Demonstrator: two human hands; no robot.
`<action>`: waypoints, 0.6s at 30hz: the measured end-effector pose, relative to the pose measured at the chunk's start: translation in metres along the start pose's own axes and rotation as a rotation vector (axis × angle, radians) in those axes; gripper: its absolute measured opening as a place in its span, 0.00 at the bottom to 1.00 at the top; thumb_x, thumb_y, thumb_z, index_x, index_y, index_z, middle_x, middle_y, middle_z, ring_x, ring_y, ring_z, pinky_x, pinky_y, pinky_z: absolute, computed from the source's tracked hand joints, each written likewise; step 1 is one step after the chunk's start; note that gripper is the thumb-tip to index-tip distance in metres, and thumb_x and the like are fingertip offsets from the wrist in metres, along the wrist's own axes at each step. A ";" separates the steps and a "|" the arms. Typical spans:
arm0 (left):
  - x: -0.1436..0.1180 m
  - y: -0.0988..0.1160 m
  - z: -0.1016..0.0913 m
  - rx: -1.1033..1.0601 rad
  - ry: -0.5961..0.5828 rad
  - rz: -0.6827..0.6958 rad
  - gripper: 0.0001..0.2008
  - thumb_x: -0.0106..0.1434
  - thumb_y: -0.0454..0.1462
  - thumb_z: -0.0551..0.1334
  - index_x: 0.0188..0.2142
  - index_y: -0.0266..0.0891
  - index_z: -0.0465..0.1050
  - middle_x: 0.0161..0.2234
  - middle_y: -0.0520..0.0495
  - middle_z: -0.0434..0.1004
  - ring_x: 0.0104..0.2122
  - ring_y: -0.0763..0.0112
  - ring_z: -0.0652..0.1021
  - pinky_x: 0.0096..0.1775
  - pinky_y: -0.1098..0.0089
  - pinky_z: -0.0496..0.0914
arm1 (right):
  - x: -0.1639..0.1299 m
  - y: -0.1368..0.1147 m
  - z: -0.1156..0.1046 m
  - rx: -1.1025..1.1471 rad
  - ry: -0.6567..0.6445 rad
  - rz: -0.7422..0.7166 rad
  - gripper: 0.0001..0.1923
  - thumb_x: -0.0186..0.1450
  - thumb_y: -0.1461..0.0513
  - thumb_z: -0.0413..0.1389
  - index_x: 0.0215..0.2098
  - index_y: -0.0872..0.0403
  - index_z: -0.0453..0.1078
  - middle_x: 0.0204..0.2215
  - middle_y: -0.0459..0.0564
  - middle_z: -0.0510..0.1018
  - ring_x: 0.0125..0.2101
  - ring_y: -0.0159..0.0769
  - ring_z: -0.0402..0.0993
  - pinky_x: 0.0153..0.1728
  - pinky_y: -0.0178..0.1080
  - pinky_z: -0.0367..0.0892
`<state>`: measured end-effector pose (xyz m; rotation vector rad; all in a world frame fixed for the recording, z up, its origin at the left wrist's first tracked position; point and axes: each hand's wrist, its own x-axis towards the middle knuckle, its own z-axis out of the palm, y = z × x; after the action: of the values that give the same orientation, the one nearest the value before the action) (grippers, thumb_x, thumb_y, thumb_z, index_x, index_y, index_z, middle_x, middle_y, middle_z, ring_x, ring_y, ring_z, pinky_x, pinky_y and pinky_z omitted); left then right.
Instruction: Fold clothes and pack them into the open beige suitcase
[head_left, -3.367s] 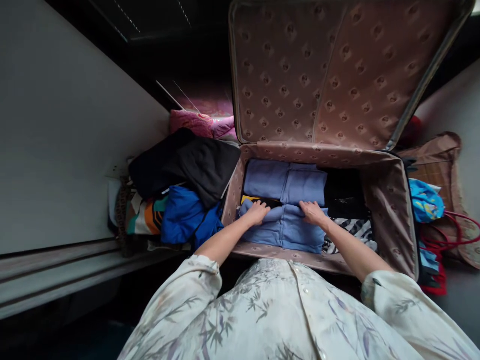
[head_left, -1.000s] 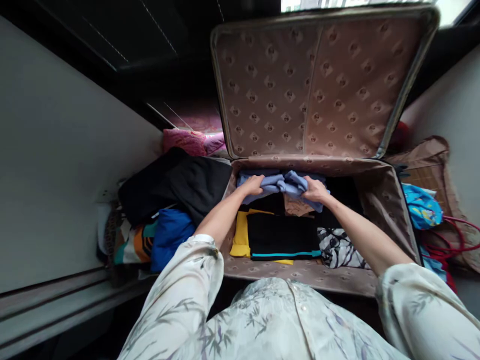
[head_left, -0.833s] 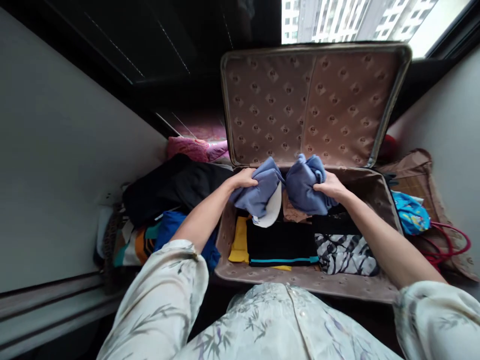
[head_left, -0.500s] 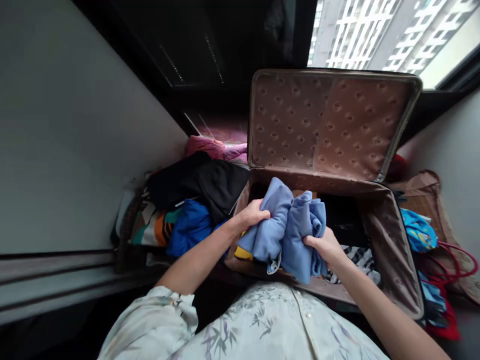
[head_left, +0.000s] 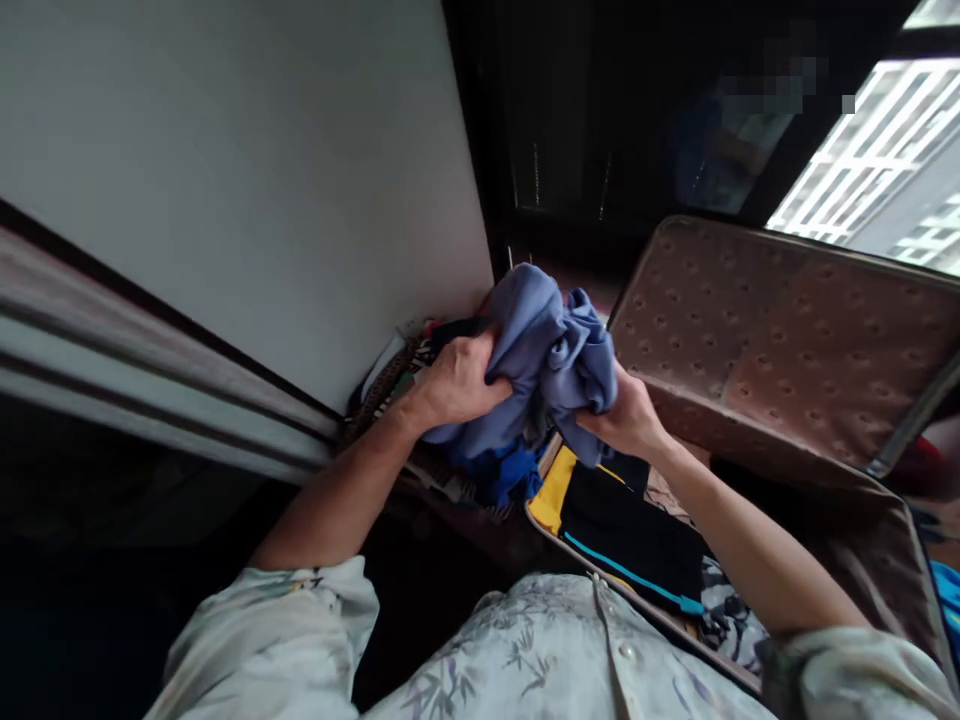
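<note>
A bundled blue-grey garment (head_left: 525, 350), its exact kind unclear, hangs in the air between my two hands. My left hand (head_left: 463, 378) grips its left side, thumb on top. On its right side my right hand (head_left: 626, 410) is closed round the cloth, with some fingers hidden behind it. The bundle is held above the left end of an open suitcase (head_left: 787, 350) and the clothes pile beside it. Inside the suitcase lie a black garment with a turquoise edge (head_left: 637, 535), a yellow cloth (head_left: 553, 490) and a black-and-white patterned cloth (head_left: 731, 610).
Left of the suitcase is a clothes pile with a bright blue cloth (head_left: 510, 475), partly covered by the bundle. A pale wall panel (head_left: 300, 200) rises close behind it. A window (head_left: 885, 150) is at the upper right, behind the raised lid.
My view has turned left. Both hands have carried the blue-grey garment from over the suitcase toward the left pile, and its two folded parts are now more crumpled together.
</note>
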<state>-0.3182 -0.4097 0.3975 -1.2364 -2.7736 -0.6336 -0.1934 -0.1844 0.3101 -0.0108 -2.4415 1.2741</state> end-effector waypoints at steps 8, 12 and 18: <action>-0.025 -0.123 0.132 0.376 -0.246 -0.279 0.36 0.64 0.30 0.58 0.71 0.30 0.54 0.66 0.25 0.62 0.62 0.41 0.69 0.59 0.49 0.66 | 0.030 0.086 0.156 -0.804 -0.364 -0.081 0.43 0.59 0.68 0.57 0.73 0.53 0.55 0.68 0.66 0.62 0.66 0.56 0.59 0.60 0.52 0.58; -0.045 -0.151 0.175 0.312 -0.132 -0.281 0.39 0.65 0.34 0.59 0.73 0.33 0.49 0.72 0.29 0.52 0.69 0.38 0.55 0.64 0.39 0.58 | 0.005 0.105 0.180 -0.834 -0.313 -0.091 0.47 0.59 0.64 0.60 0.74 0.50 0.51 0.73 0.64 0.52 0.71 0.59 0.45 0.64 0.56 0.52; -0.074 -0.127 0.166 0.178 0.085 -0.126 0.36 0.64 0.34 0.61 0.71 0.36 0.56 0.71 0.30 0.51 0.70 0.36 0.54 0.63 0.37 0.57 | -0.069 0.113 0.149 -0.760 -0.224 -0.029 0.38 0.64 0.62 0.55 0.72 0.53 0.56 0.72 0.64 0.54 0.70 0.57 0.47 0.62 0.56 0.56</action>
<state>-0.3382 -0.4743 0.1871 -0.9841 -2.7822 -0.4228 -0.1994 -0.2478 0.1210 -0.0388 -2.9521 0.2818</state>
